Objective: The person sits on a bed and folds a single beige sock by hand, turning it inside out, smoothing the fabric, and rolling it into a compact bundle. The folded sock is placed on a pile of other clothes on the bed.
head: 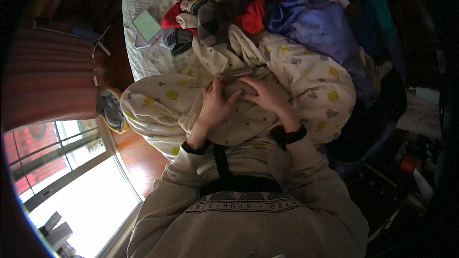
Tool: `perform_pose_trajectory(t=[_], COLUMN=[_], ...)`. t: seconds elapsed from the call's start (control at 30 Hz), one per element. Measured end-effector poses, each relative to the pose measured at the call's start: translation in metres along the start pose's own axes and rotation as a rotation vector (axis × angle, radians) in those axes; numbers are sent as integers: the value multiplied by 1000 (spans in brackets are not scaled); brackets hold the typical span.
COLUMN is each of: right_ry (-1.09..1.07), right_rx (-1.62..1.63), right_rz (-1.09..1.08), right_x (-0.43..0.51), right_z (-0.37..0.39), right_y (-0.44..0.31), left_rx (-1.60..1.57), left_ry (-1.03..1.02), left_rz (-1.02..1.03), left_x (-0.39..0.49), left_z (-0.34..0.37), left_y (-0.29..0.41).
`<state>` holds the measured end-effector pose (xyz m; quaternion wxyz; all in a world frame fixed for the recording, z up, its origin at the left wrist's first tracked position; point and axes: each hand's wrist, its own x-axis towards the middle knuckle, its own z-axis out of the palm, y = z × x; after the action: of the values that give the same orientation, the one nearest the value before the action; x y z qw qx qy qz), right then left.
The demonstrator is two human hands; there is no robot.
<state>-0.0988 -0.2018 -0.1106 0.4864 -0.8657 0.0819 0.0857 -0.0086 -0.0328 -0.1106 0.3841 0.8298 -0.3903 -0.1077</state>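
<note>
A cream garment [247,125] dotted with small dark green spots lies bunched across my lap. My left hand [217,102] is on its left upper part, fingers bent over the cloth and thumb pointing inward. Facing it, my right hand [267,95] grips the same cloth from the right, with index finger and thumb reaching towards the left thumb. The fingertips are partly hidden in the folds. Beneath the garment are my crossed legs in pale patterned trousers [322,93]. More cream cloth [215,55] lies crumpled just beyond the hands.
Socks [208,21] and red cloth [254,16] are heaped ahead on the bed sheet [143,62]. A lit-screen device [147,25] lies left of them, partly over another flat object. Shiny blue fabric [315,25] spreads right. A yellow-rimmed basket [113,109] stands on the floor near a window.
</note>
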Motion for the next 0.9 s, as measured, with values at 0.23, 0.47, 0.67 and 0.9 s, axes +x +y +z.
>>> perform_pose_trajectory(t=[0.23, 0.47, 0.67, 0.9], right_ry=[321, 269, 403, 522], right_rx=[50, 378, 290, 176], right_rz=[76, 274, 179, 263], right_x=[15, 14, 18, 28], right_z=[18, 18, 26, 38], right_y=[-1, 8, 13, 36], left_rx=[47, -32, 23, -194], left_ry=[73, 119, 32, 4], left_rz=[-215, -352, -307, -399], left_x=[7, 9, 14, 24], left_z=[8, 10, 12, 12], left_y=[-2, 1, -12, -23])
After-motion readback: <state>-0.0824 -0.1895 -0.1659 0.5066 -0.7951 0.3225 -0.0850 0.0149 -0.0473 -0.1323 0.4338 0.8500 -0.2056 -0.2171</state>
